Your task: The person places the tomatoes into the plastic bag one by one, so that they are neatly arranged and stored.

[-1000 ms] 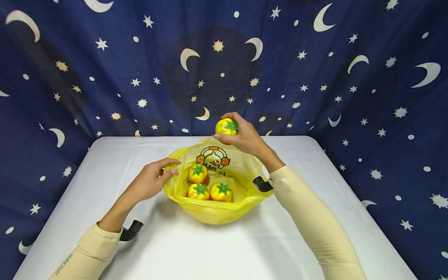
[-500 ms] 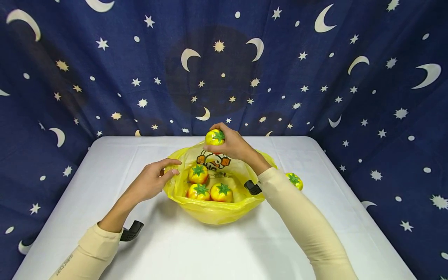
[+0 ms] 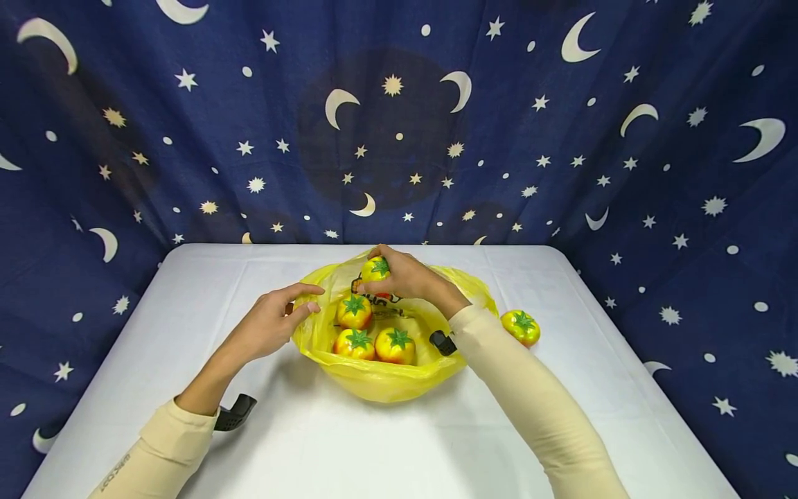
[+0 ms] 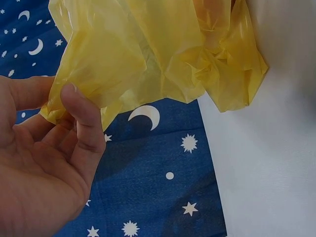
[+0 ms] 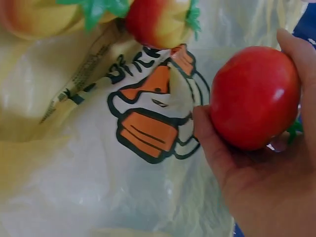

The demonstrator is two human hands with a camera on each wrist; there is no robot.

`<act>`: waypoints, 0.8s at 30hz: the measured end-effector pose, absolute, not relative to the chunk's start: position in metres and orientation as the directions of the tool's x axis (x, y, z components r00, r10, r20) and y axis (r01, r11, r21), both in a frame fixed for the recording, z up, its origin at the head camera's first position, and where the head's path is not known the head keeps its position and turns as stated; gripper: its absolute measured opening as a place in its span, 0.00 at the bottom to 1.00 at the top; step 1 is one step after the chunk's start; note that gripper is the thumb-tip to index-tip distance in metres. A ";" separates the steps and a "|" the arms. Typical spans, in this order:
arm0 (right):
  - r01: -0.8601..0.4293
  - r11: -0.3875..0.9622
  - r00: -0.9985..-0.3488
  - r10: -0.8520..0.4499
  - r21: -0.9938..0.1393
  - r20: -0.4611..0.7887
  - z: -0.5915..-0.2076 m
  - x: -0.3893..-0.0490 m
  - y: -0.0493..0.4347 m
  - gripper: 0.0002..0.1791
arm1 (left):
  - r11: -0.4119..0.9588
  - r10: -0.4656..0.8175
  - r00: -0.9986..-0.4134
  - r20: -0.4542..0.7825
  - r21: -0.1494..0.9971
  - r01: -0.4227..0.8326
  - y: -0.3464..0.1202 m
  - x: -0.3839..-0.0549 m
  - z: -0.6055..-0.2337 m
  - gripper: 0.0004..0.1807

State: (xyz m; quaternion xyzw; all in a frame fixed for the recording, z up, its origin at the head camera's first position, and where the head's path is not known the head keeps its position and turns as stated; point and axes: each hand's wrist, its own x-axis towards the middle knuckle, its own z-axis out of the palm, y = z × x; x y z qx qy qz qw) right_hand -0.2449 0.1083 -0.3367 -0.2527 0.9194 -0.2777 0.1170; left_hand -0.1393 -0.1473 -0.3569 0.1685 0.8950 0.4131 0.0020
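Note:
A yellow plastic bag (image 3: 386, 389) with a printed cartoon logo lies wide-mouthed on the table. My left hand (image 3: 264, 324) pinches the bag's left edge between thumb and fingers, which the left wrist view shows closely. In my right hand (image 3: 414, 277) is a tomato (image 3: 374, 269), yellow around its green leaves and red underneath (image 5: 254, 98). It hangs inside the far side of the bag's mouth, in front of the logo. Just below it sits a tomato (image 3: 353, 315) in the bag. Nearer the front rim are a second tomato (image 3: 354, 345) and a third tomato (image 3: 395, 348).
One more tomato (image 3: 522, 328) lies on the white tablecloth (image 3: 349, 450) to the right of the bag, partly behind the right sleeve (image 3: 530, 395). A dark blue curtain (image 3: 399, 125) with moons and stars stands behind the table and along both sides.
My right hand has carried its tomato left and down into the bag's mouth. The tomato on the right has come into view from behind the sleeve. My left hand stays put.

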 end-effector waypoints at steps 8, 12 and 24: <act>-0.416 0.754 -0.840 -0.533 -0.508 -0.104 -0.350 -0.247 0.109 0.32 | 0.594 0.299 -0.945 0.133 0.749 0.293 -0.147 -0.139 -0.357 0.19; -0.420 0.786 -0.834 -0.531 -0.453 -0.147 -0.353 -0.246 0.107 0.35 | 0.592 0.298 -0.945 0.133 0.751 0.292 -0.147 -0.138 -0.357 0.19; -0.432 0.861 -0.860 -0.483 -0.268 -0.166 -0.362 -0.244 0.106 0.42 | 0.597 0.302 -0.944 0.135 0.746 0.297 -0.147 -0.140 -0.358 0.18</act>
